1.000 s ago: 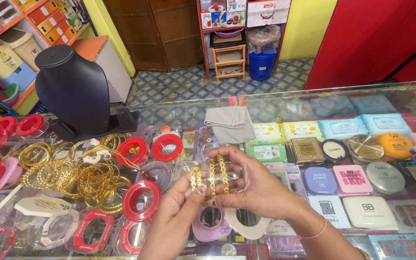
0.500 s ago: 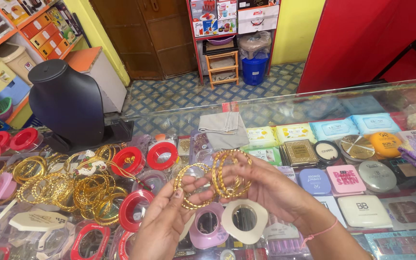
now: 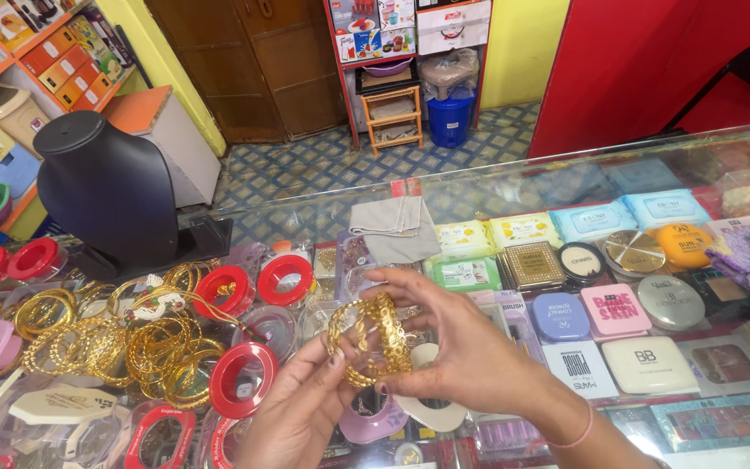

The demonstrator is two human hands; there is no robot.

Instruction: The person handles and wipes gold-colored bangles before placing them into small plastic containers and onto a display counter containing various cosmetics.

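Both hands up over the glass counter [image 3: 496,187], roughly its middle, toward the near edge. Left hand [image 3: 301,408] and right hand [image 3: 457,347] share a small stack of gold bangles [image 3: 371,339], held clear above the glass, not resting on it. Right hand is closed round the stack from the right side, thumb on top and fingers wrapped under; left hand pinches the lower left rim with its fingertips [image 3: 336,360]. Bangles look like thin rigid metal rings with patterned, openwork faces: probably light, stiff, no give, and likely to slide against each other since nothing ties them together. Smooth inner faces look slippery; the textured outer rim is the better place to take hold, pinching across the whole stack so no ring slips out. Thin metal could bend or scratch if squeezed hard, so firm but not tight. Just below the hands on the glass: a white ring-shaped holder [image 3: 427,408] and a pink one [image 3: 371,426]. Toward the left edge lies a loose pile of more gold bangles [image 3: 145,343] among red round cases [image 3: 240,378]. A black neck display bust [image 3: 106,195] stands at the far left corner. A folded grey cloth [image 3: 392,226] sits near the far edge, and compact cases [image 3: 614,308] show under the glass on the right.
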